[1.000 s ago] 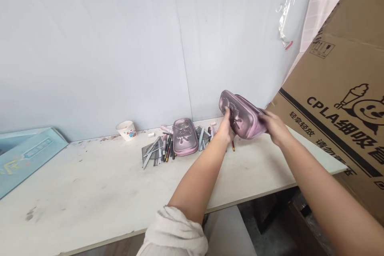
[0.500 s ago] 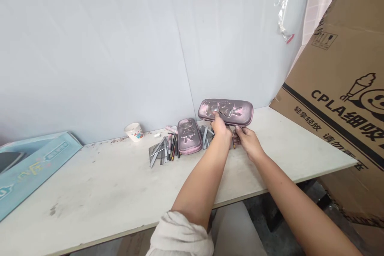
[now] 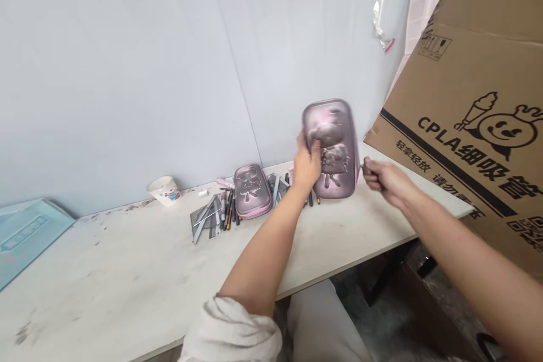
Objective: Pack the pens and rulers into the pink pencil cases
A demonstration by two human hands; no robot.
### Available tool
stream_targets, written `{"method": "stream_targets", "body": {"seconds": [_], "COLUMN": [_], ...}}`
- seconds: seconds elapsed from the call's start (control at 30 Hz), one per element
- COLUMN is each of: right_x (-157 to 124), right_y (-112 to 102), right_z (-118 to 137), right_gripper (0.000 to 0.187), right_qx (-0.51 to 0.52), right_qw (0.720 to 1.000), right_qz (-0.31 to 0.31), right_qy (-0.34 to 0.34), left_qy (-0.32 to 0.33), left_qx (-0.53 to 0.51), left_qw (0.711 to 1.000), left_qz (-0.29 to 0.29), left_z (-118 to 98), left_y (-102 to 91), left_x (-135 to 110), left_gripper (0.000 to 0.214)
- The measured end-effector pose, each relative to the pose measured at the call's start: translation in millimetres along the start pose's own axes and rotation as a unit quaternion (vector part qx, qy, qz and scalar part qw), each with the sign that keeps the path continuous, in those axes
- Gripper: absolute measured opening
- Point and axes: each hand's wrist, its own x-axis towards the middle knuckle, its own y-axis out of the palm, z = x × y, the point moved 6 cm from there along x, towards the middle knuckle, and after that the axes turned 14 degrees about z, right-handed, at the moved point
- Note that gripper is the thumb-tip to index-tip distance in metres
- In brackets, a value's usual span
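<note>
Your L hand [image 3: 307,164] grips a pink-purple case [image 3: 334,147] by its L edge, embossed face toward you, held roughly upright over the counter [image 3: 136,277], prob. to steady it against the R hand's pinch. Your R hand [image 3: 385,179] is curled closed at the case's R edge, on what looks like the zip pull [image 3: 361,166]; blur hides detail. On the counter, a 2nd case [image 3: 253,191] lies face up betw. rulers [image 3: 204,220] & pens [image 3: 229,209], prob. grouped to stay in reach. A cup [image 3: 165,191] stands left, near the wall [image 3: 127,68], prob. out of the way.
</note>
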Motion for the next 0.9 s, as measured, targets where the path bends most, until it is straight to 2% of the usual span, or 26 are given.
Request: {"method": "stream_targets", "body": {"seconds": [0.03,0.1,0.17,0.2,0.23,0.3,0.33,0.37,0.4,0.43,0.47,0.53,0.57,0.6,0.63,0.67,0.7,0.77,0.83,0.9], "right_x": [0,-3,-7,-9,-12,-16,-16,-17,-17,-17,-18,-16,-12,-6,0,5,10,15,21,30], "right_y": [-14,-32,-34,-30,-22,0,11,19,23,23,21,11,5,-1,-8,-13,-18,-36,-53,-61], "right_z": [22,66,102,115,127,135,133,129,124,117,109,81,60,34,6,-21,-43,-70,-75,-66], "right_gripper": [0.031,0.03,0.031,0.034,0.036,0.032,0.03,0.028,0.026,0.026,0.027,0.041,0.052,0.055,0.052,0.05,0.049,0.048,0.048,0.049], "right_qx": [-0.023,-0.1,-0.257,-0.352,-0.458,-0.643,-0.697,-0.725,-0.729,-0.712,-0.677,-0.559,-0.483,-0.383,-0.281,-0.2,-0.15,-0.114,-0.146,-0.255], "right_qw": [0.999,0.991,0.962,0.931,0.882,0.756,0.708,0.679,0.672,0.685,0.711,0.793,0.843,0.9,0.946,0.974,0.987,0.99,0.981,0.957], "right_qz": [-0.031,-0.057,-0.066,-0.076,-0.09,-0.103,-0.086,-0.079,-0.083,-0.093,-0.113,-0.143,-0.136,-0.112,-0.088,-0.067,-0.047,-0.066,-0.071,-0.055], "right_qy": [-0.025,-0.064,-0.062,-0.062,-0.067,-0.068,-0.073,-0.083,-0.101,-0.125,-0.152,-0.195,-0.195,-0.175,-0.135,-0.083,-0.032,0.043,0.102,0.131], "left_qy": [0.034,0.103,0.141,0.16,0.182,0.222,0.231,0.227,0.206,0.168,0.117,-0.015,-0.083,-0.147,-0.194,-0.218,-0.224,-0.195,-0.164,-0.176], "left_qx": [0.052,0.166,0.258,0.301,0.339,0.389,0.398,0.395,0.38,0.35,0.304,0.172,0.098,0.033,-0.012,-0.03,-0.021,0.063,0.178,0.273], "left_qw": [0.996,0.964,0.929,0.908,0.883,0.837,0.825,0.828,0.847,0.879,0.915,0.974,0.985,0.984,0.976,0.966,0.958,0.945,0.932,0.905], "left_qz": [0.064,0.182,0.223,0.244,0.27,0.316,0.328,0.326,0.308,0.278,0.238,0.148,0.111,0.091,0.097,0.132,0.177,0.256,0.271,0.275], "left_z": [-13,-38,-57,-64,-70,-75,-74,-71,-67,-60,-52,-30,-17,-4,8,17,25,39,57,81], "left_y": [5.6,14.7,14.1,15.0,17.6,25.8,30.0,33.4,35.7,37.0,37.6,40.1,43.7,49.2,56.4,63.6,67.8,63.7,43.4,21.0], "left_x": [4,11,17,20,21,20,19,19,20,21,23,23,20,17,15,14,14,17,23,26], "left_gripper": [0.051,0.057,0.06,0.061,0.061,0.059,0.057,0.055,0.054,0.054,0.054,0.054,0.055,0.055,0.054,0.054,0.053,0.05,0.044,0.041]}}
